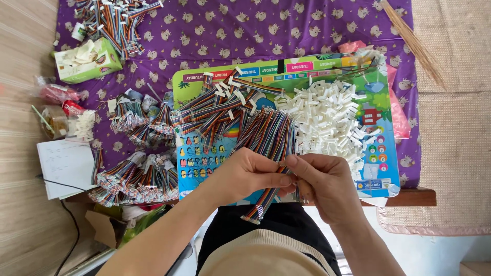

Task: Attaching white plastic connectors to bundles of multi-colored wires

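The left hand and right hand are meeting fingertip to fingertip above the bench, pinching one rainbow ribbon cable, probably its end; beyond, connectors are lying too heaped for counting.

Bare forearms, cream top, seemingly black trousers

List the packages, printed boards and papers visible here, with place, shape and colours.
Tissue box: upper left, rectangular, green, white tissues showing.
Printed board: centre of table under the wires, rectangular, green and blue with colourful pictures.
White paper sheet: left edge, rectangular, faint writing.
Snack packets: left, clear and red.
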